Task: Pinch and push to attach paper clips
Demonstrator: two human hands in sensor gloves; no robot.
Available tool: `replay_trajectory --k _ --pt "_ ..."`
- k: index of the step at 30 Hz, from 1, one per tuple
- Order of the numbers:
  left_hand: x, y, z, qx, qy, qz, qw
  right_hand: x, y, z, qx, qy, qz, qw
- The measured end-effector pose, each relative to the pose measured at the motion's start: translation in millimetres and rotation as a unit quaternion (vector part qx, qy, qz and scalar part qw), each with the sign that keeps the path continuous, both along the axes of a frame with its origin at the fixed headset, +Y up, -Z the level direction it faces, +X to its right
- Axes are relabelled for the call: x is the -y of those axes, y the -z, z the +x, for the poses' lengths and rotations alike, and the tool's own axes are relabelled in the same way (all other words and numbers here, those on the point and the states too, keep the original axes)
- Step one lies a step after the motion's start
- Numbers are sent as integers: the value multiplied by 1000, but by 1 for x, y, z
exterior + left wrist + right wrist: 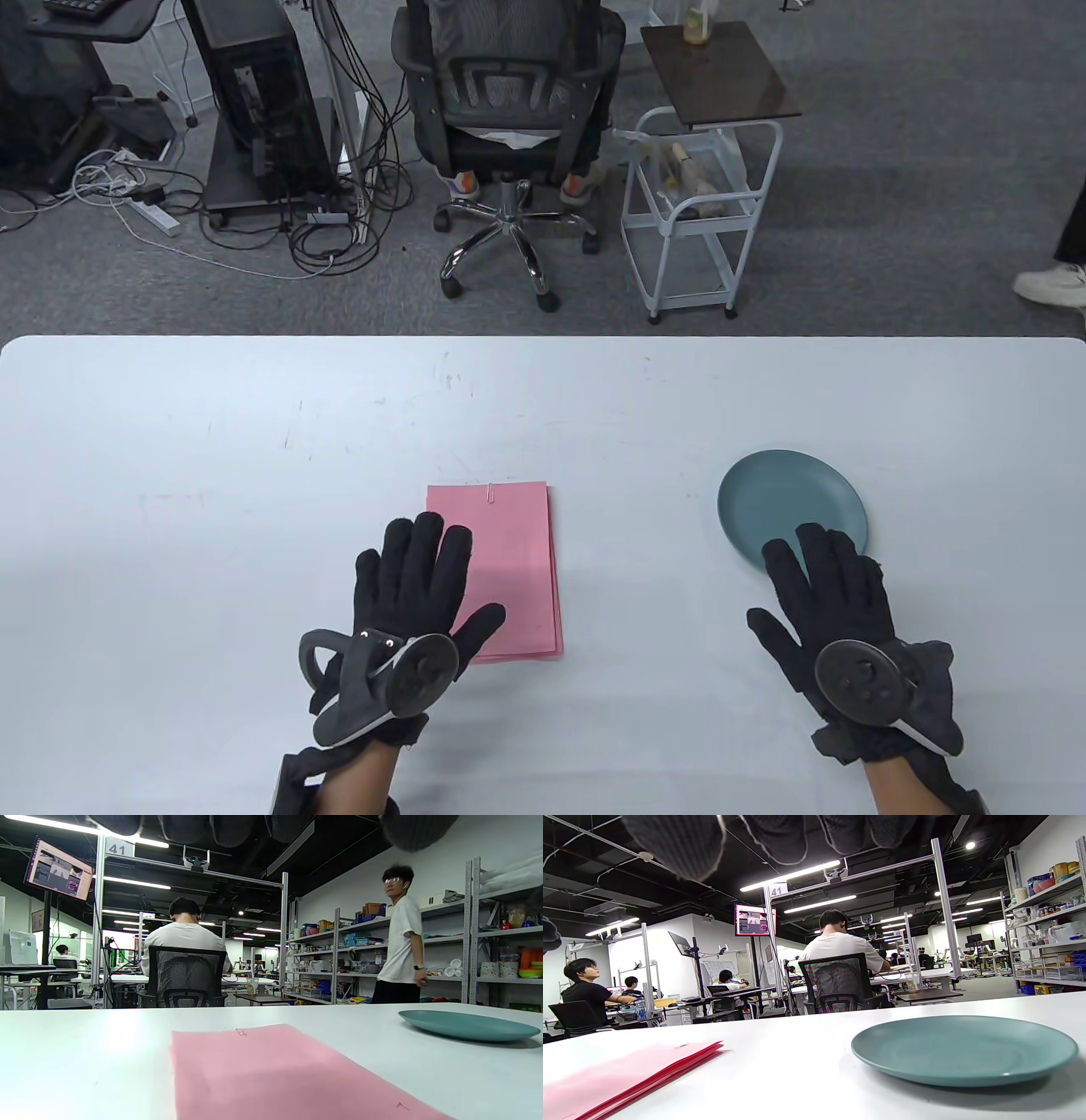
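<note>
Both grips spread wide, holding nothing: left hand point(413, 586), right hand point(827, 607); one paper clip point(491, 491), one pink paper stack point(517, 560), one plate point(789, 503).

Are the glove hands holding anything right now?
No, neither holds anything. The left hand lies flat, fingers spread, on the pink paper stack. The right hand is open, fingertips over the teal plate's near rim.

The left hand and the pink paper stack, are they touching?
Cannot tell. In the table view the left hand overlaps the pink paper stack's left edge, but no view shows contact or a gap.
</note>
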State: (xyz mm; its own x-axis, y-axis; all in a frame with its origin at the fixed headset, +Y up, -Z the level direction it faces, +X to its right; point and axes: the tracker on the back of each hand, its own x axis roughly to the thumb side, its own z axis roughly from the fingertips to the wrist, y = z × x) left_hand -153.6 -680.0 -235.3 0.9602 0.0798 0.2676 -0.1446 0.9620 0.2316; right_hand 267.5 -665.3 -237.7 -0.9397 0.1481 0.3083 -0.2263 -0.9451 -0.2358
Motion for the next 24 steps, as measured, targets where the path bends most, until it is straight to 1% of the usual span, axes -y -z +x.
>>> replay_trajectory --k 12,20,24 --pt "-7 -2 -9 -11 -13 7 1000 3 2 -3 -8 -9 -14 1000" --pt "-7 -3 -6 -7 -1 7 1000 4 2 -5 -13 -6 -14 1000" --pt "-8 -3 -6 -7 4 5 1000 7 4 -7 -18 -13 -23 999"
